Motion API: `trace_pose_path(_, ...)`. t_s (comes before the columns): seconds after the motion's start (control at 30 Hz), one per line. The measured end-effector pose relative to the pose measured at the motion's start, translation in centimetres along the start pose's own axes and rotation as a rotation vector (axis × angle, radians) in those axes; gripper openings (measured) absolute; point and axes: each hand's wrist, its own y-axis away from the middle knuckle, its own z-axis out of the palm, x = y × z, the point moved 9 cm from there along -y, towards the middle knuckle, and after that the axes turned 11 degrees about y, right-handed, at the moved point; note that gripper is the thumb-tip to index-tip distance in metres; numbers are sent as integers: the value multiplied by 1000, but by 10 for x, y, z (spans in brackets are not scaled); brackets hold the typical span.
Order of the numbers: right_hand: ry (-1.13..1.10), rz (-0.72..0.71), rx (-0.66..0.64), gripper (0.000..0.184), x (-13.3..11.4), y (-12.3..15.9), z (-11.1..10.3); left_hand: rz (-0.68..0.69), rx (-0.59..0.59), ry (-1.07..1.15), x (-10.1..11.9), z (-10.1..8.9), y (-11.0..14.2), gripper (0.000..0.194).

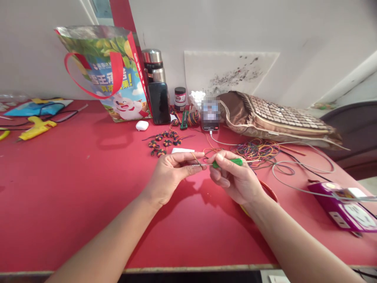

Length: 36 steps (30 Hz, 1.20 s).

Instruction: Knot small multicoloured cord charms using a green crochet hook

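Note:
My right hand is closed around the green handle of a thin crochet hook. Its metal tip points left and reaches the fingertips of my left hand. There, thumb and fingers pinch a dark strand of yarn, which loops over the forefinger. Whatever stitches lie at the pinch are too small to make out. Beyond the hands lie small multicoloured crocheted pieces. A loose tangle of multicoloured yarn spreads to the right. Partly hidden under my right forearm is a round red-rimmed item.
On the red table stand a shopping bag, a steel flask, a dark phone and a dark jar. A charging phone leans by a brown bag. Left is a yellow glue gun; right, a purple box.

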Motion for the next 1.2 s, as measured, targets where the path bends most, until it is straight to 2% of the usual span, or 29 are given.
trace_pose_path(0.13, 76, 23, -30, 40, 1, -1, -1, -40, -36, -72, -4, 2, 2, 30)
trace_pose_path(0.3, 145, 40, -40, 41, 3, -4, -7, 35, -58, -255, 1, 2, 1, 30)
trace_pose_path(0.53, 207, 13, 19, 42, -3, -5, -17, 79, -60, -361, 3, 2, 1, 27)
trace_pose_path(0.67, 265, -30, 42, 40, -6, -4, -21, 115, -47, -432, 4, 1, 1, 26)
trace_pose_path(0.8, 313, -97, 63, 36, -11, -2, -22, 158, -21, -488, 8, 0, 2, 17)
trace_pose_path(0.9, 402, -185, 78, 32, -19, 2, -19, 178, 12, -517, 10, 0, 3, 21)
trace_pose_path(1.03, 583, -331, 133, 27, -31, 12, -13, 147, 68, -490, 7, -4, 2, 23)
trace_pose_path(1.2, 667, -458, 159, 23, -33, 18, -8, 12, 89, -162, -5, -8, -2, 27)
